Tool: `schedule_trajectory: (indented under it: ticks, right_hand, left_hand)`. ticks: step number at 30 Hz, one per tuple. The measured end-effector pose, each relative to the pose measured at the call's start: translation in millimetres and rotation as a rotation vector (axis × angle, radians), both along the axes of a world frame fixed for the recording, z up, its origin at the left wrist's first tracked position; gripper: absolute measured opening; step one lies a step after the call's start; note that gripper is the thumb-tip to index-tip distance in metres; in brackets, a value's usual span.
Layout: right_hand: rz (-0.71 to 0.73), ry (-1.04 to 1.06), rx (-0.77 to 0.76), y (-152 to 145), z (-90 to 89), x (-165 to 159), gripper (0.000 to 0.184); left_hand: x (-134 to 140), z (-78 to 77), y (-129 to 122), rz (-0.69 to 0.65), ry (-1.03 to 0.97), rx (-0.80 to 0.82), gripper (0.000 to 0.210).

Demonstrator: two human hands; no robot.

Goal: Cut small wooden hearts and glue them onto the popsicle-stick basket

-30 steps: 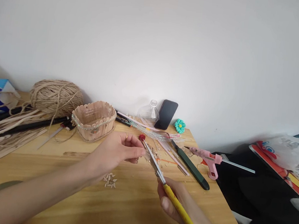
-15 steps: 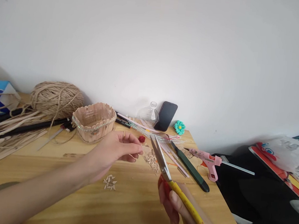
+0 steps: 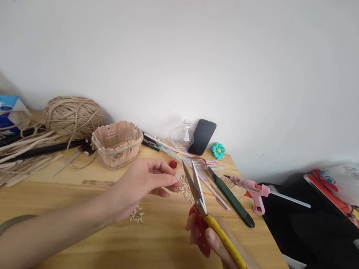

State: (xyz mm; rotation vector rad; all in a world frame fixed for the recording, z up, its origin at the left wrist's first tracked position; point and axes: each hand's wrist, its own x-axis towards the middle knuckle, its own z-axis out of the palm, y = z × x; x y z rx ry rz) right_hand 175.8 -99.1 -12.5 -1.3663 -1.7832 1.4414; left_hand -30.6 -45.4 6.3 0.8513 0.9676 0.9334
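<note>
My left hand (image 3: 149,179) hovers over the middle of the table, thumb and fingertips pinched together. A small piece of pale wooden stick seems to be between them, mostly hidden by the fingers. My right hand (image 3: 214,243) grips scissors (image 3: 196,191) with a yellow and a red handle. Their blades are spread and point up and away, just right of my left fingertips. Behind the blades lies a pile of small wood chips (image 3: 185,191). Several pointed, petal-like wood pieces (image 3: 137,215) lie on the table below my left wrist.
A stick-sided basket (image 3: 117,145) and a twine ball (image 3: 74,117) stand at back left, near loose wooden sticks (image 3: 20,156). A phone (image 3: 203,137) leans by the wall near a teal flower (image 3: 218,150). To the right lie a green-handled tool (image 3: 232,200) and a pink glue gun (image 3: 255,193).
The scissor blades have spread wider and the red handle has swung down. My left hand is slightly closer to the blades, and the pale piece shows less. The view has shifted slightly.
</note>
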Motion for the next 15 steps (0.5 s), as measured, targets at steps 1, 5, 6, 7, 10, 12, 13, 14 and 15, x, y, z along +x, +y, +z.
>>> schedule_trajectory:
  ticks: [1,5,6,7,10,12,13,14,15]
  right_hand:
    - [-0.007,0.025,-0.008,0.0,1.0,-0.7,0.05]
    - [0.022,0.046,-0.011,0.5,4.9,-2.6,0.05]
    - [0.043,0.036,-0.012,0.9,5.5,-2.7,0.05]
    - [0.062,0.028,-0.013,1.3,5.8,-2.7,0.051]
    - [0.084,0.006,-0.013,2.8,7.0,-2.5,0.051]
    - [0.085,-0.008,-0.005,3.7,8.8,-2.9,0.051]
    - [0.09,-0.017,-0.003,4.2,10.1,-3.3,0.051]
    - [0.095,-0.027,0.0,4.7,11.7,-3.8,0.051]
    - [0.096,-0.036,0.004,5.1,13.5,-4.3,0.051]
  left_hand:
    - [0.3,0.4,-0.6,-0.008,0.0,-0.007,0.011]
    - [1.1,0.9,-3.1,-0.043,-0.023,0.003,0.013]
    - [1.3,0.9,-3.7,-0.052,-0.028,0.009,0.013]
    - [1.6,1.0,-4.3,-0.063,-0.031,0.013,0.013]
    - [2.4,1.7,-6.2,-0.096,-0.026,0.0,0.012]
    - [2.6,2.4,-7.3,-0.115,-0.019,-0.013,0.012]
    - [2.6,2.5,-7.7,-0.123,-0.017,-0.018,0.011]
    - [2.4,2.6,-8.0,-0.131,-0.016,-0.021,0.011]
    - [2.1,2.5,-8.0,-0.138,-0.018,-0.024,0.01]
